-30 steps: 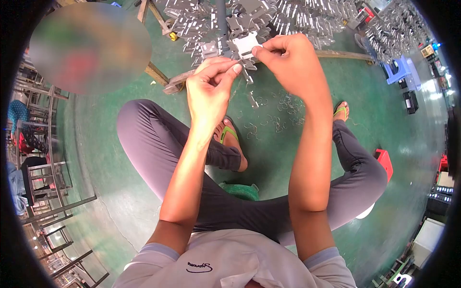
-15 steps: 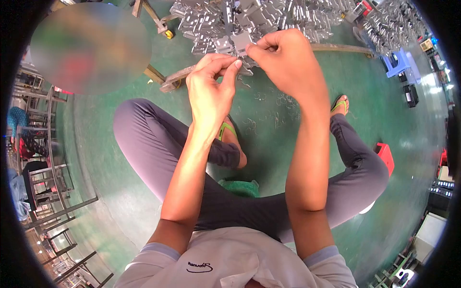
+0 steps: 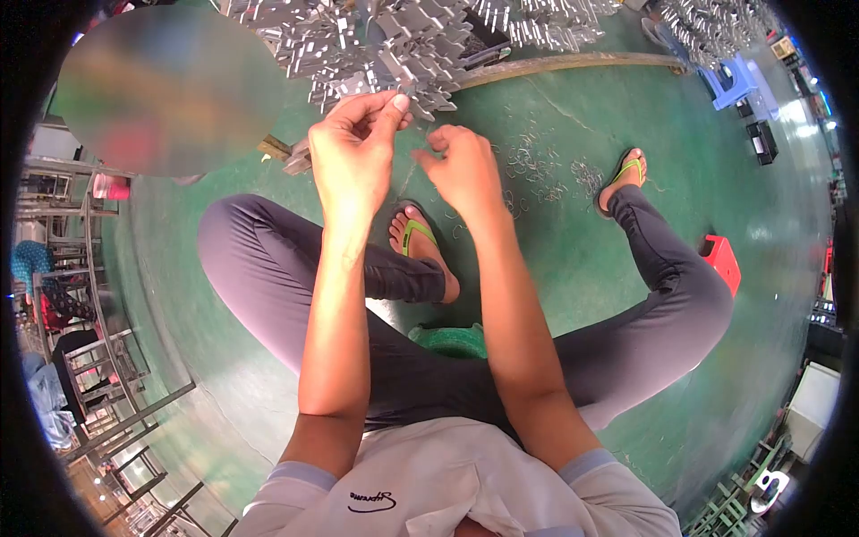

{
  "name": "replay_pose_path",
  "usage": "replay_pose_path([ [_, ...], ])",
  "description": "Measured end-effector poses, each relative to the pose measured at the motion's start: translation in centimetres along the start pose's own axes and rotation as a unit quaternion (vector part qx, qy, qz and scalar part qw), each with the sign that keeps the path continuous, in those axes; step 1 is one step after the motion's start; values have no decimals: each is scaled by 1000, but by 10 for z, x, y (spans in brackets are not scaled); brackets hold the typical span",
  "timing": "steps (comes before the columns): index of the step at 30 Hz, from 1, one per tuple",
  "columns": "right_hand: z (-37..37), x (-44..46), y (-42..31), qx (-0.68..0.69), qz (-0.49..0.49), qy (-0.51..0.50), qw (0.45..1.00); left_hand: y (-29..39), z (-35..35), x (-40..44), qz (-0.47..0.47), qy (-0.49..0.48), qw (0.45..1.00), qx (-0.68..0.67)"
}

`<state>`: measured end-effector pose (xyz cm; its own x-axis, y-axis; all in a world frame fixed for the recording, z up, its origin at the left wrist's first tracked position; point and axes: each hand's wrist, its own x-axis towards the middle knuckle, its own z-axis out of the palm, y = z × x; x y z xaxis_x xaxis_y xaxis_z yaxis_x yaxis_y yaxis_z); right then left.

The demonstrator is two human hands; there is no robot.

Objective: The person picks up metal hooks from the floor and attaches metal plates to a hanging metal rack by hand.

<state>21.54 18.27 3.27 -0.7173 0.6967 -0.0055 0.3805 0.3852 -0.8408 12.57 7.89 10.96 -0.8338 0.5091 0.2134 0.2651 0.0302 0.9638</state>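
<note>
Right hand has dropped away from hanging metal pieces, upper centre in head view; fingers half-curled, grip unclear. Left hand pinches beside pieces, contents unclear; slack pinch could drop piece onto floor.

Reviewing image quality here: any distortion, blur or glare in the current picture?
Head view: strong fisheye bending, black corners; a round patch at upper left is blurred beyond reading. Head view: the green floor shows glare toward the right edge; the right hand looks slightly soft, possibly from motion.
</note>
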Motion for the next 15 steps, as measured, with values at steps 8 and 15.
replay_pose_path([
  [8,45,1,10,123,-78,147,978,-2,-9,7,-21,26,999,-3],
  [15,63,1,17,116,-104,189,970,-29,-54,-5,-144,-116,966,179],
])
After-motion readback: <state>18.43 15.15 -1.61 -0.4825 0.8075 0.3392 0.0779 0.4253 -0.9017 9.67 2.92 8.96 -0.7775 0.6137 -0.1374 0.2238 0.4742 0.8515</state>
